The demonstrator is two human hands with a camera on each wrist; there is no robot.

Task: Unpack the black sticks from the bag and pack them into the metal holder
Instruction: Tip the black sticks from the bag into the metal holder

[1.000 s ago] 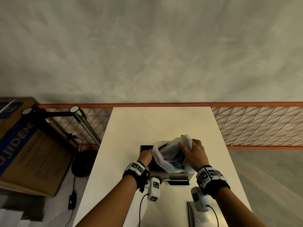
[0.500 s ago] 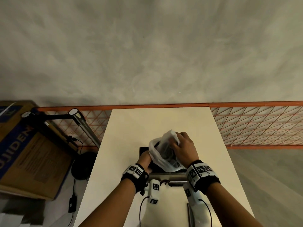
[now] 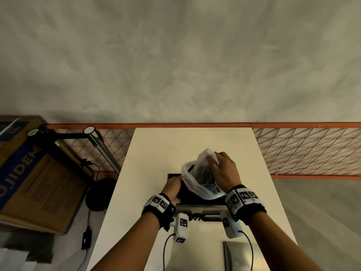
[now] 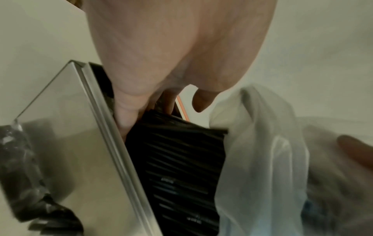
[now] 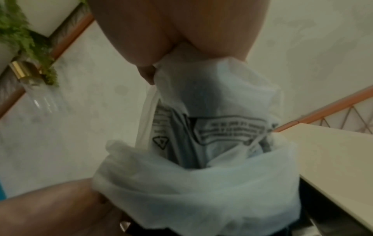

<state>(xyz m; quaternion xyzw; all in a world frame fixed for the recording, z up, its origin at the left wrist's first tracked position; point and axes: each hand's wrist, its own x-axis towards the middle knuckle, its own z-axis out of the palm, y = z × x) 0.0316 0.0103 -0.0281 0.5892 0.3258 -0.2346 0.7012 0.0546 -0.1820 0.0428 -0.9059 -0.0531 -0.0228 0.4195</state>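
Near the lower middle of the head view, on the pale table point(image 3: 156, 149), the right hand point(image 3: 224, 171) pinches the gathered top of the translucent bag point(image 3: 192, 184), thumb and fingers closed on the plastic, and holds it over the metal holder point(image 3: 201, 207). The left hand point(image 3: 172, 189) reaches into the holder at the bag's left, its fingers curled down against the black sticks point(image 4: 177, 153) packed beside the steel wall; whether it truly grips them cannot be told. Dark contents show through the bag. The likely trouble: thin plastic could slip from the pinch and drop across the holder, or the bag's mouth could snag on the sticks, dragging some out or scattering them on the table.
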